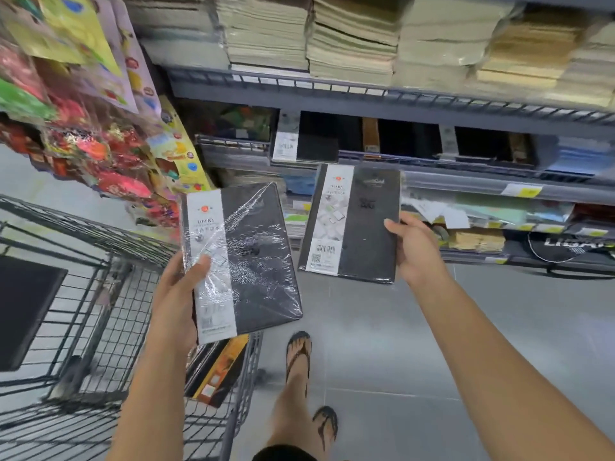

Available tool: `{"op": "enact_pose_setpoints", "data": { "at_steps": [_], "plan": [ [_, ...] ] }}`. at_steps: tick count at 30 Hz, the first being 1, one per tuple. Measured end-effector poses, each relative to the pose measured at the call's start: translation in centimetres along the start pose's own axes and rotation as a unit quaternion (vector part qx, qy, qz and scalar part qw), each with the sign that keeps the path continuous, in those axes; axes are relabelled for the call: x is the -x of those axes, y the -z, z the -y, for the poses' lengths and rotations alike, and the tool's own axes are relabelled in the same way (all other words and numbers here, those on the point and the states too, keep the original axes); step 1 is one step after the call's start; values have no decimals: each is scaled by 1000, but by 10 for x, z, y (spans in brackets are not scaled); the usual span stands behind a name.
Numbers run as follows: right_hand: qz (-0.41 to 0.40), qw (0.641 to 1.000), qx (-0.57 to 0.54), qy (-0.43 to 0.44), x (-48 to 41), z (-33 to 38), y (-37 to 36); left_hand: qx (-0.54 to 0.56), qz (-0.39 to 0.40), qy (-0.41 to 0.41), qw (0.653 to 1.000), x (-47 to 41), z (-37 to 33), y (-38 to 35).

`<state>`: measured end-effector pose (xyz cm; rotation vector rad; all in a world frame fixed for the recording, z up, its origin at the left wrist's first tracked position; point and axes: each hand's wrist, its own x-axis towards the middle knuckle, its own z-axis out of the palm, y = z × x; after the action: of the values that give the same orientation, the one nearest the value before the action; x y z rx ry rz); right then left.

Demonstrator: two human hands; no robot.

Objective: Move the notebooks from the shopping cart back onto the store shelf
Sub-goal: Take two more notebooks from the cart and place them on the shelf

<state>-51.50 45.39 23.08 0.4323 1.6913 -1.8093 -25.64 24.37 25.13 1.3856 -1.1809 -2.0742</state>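
Observation:
I hold two black shrink-wrapped diary notebooks with white label bands. My left hand point(181, 294) grips the lower left edge of one notebook point(253, 261) above the wire shopping cart point(109, 294). My right hand point(416, 251) grips the right edge of the other notebook point(362, 227), held out in front of the store shelf point(382, 104). Similar black diaries point(316, 141) stand in the shelf's middle row. Another notebook with an orange and black cover point(219, 371) leans inside the cart below my left hand.
Stacks of pale notebooks fill the top shelf point(349, 38). Colourful hanging packets point(83, 111) crowd the left. A black flat item point(23, 311) lies in the cart's left side. My sandalled feet point(299, 357) stand on grey floor tiles. Lower shelves hold mixed stationery point(499, 214).

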Motion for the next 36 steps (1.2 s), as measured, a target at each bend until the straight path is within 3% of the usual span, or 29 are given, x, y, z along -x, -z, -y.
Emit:
{"op": "enact_pose_setpoints", "data": {
  "at_steps": [7,14,18,20,24,27,36],
  "plan": [
    [18,1000,-14,-7,-64,15,-70,20,-13,8,1000,-42,-13,-23],
    [-25,993,-111,-20,-98,3,-110,32,-15,1,999,-69,-11,-34],
    [-41,993,-112,-7,-110,5,-120,40,-13,-4,999,-77,-6,-34],
    [-11,994,-109,-9,-111,5,-118,51,-11,-5,999,-79,-2,-35],
    [145,981,-129,-7,-100,-5,-104,77,-17,6,997,-78,4,-41],
    [189,971,-145,1,-92,-16,-98,92,-24,11,995,-77,7,-43],
    [154,965,-213,15,-89,-32,-96,90,-9,-22,996,-76,11,-40]
  ]
}}
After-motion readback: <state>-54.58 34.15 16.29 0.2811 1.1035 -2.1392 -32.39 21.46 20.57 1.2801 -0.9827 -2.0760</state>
